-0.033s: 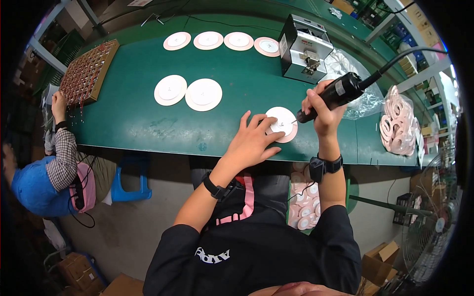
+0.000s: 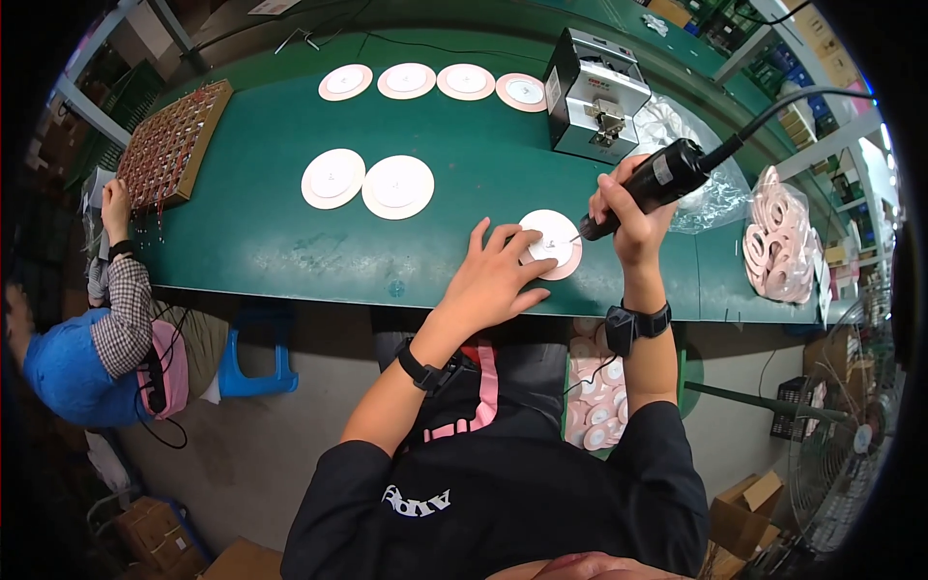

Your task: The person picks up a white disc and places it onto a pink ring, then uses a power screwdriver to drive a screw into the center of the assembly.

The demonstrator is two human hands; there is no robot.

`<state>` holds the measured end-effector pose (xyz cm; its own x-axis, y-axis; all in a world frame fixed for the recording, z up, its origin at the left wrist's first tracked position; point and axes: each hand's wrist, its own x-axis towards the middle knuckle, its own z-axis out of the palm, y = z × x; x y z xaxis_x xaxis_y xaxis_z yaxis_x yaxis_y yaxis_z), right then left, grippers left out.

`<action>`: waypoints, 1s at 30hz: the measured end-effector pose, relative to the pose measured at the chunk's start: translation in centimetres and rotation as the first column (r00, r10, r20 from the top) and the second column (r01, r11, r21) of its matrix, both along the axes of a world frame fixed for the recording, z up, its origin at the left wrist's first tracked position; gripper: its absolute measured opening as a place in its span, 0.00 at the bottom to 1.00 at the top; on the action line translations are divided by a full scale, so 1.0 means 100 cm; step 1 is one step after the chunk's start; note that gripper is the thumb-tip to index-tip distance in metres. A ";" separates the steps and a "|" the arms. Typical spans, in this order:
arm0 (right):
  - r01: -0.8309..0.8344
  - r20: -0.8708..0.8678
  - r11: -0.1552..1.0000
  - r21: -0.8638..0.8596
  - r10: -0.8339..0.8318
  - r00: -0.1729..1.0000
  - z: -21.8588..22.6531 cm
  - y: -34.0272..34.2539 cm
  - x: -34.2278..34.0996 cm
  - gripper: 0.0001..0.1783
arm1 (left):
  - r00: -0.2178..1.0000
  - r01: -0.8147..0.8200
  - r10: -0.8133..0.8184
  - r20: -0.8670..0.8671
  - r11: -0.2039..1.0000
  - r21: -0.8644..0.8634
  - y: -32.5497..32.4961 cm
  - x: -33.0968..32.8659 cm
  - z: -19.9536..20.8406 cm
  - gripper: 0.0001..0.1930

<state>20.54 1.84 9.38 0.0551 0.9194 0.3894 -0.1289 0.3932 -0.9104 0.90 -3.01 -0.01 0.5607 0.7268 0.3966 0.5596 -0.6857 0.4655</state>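
Observation:
Near the front edge of the green table lies a round white disc (image 2: 549,237) with a pale pink rim and a smaller white disc in its middle. My left hand (image 2: 491,280) rests on its left side, fingers spread, fingertips pressing on the white face. In my right hand (image 2: 633,217) a black electric screwdriver (image 2: 657,186) is gripped, its cable running up to the right. The thin bit slants down to the left toward the middle of the disc; whether it touches, I cannot tell.
Two similar discs (image 2: 398,187) lie left of centre, and several more (image 2: 406,80) line the back beside a black-and-silver machine (image 2: 599,97). Bagged pink rings (image 2: 778,237) sit right. A box of discs (image 2: 594,391) stands below. At left, a co-worker (image 2: 77,358) touches a gridded tray (image 2: 174,145).

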 end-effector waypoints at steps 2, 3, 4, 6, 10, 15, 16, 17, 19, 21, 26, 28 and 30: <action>0.008 0.008 1.000 -0.006 -0.008 1.000 0.000 0.001 0.001 0.13 | 1.000 0.002 -0.002 -0.001 1.000 0.005 0.000 0.001 -0.001 0.22; 0.013 0.017 1.000 -0.015 -0.013 1.000 -0.001 0.001 0.001 0.13 | 1.000 0.002 -0.002 0.000 1.000 0.008 -0.001 0.001 -0.002 0.22; 0.018 0.027 1.000 -0.023 -0.017 0.999 -0.001 0.001 0.001 0.13 | 1.000 0.001 -0.001 0.002 1.000 0.010 0.000 0.001 -0.002 0.22; 0.017 0.029 1.000 -0.013 -0.016 0.999 -0.001 -0.001 0.000 0.13 | 1.000 0.001 -0.001 0.003 1.000 0.015 -0.001 0.001 -0.002 0.22; 0.027 0.026 1.000 0.001 -0.027 0.999 -0.001 -0.003 -0.001 0.12 | 1.000 0.001 -0.001 0.002 1.000 0.024 -0.002 0.000 -0.002 0.22; 0.050 -0.004 0.999 0.017 -0.050 0.999 -0.004 -0.003 0.006 0.10 | 1.000 0.003 -0.003 -0.003 1.000 0.027 -0.001 0.000 -0.003 0.22; 0.051 -0.011 0.998 0.030 -0.050 0.999 -0.003 -0.002 0.008 0.10 | 1.000 0.005 -0.005 0.000 1.000 0.029 -0.001 0.000 -0.004 0.21; 0.048 -0.011 0.998 0.034 -0.048 0.999 -0.002 -0.001 0.011 0.10 | 1.000 0.002 -0.002 -0.001 0.999 0.033 -0.001 0.000 -0.004 0.21; 0.068 0.001 0.998 0.004 -0.068 0.998 0.002 0.007 0.015 0.11 | 1.000 0.019 -0.018 -0.003 0.999 0.032 -0.002 0.000 -0.004 0.21; 0.139 0.040 0.989 0.047 -0.141 0.989 0.012 0.018 0.023 0.14 | 1.000 0.031 -0.030 -0.008 0.999 0.037 -0.002 -0.001 -0.005 0.21; 0.240 -0.041 0.930 0.279 -0.238 0.970 0.062 0.080 0.060 0.16 | 0.999 0.034 -0.034 -0.002 0.999 0.039 -0.003 -0.001 -0.008 0.20; 0.237 -0.146 0.921 0.310 -0.200 0.969 0.070 0.105 0.064 0.15 | 1.000 0.030 -0.030 0.005 0.999 0.042 -0.002 -0.002 -0.008 0.20; 0.239 -0.143 0.925 0.295 -0.204 0.968 0.074 0.125 0.067 0.12 | 0.999 0.033 -0.033 -0.006 0.999 0.041 -0.002 -0.001 -0.005 0.20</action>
<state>27.24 14.32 16.77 0.3008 0.7149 0.6313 -0.0965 0.6813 -0.7256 0.77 -3.20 -0.56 0.5864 0.6910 0.4227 0.5385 -0.7224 0.4339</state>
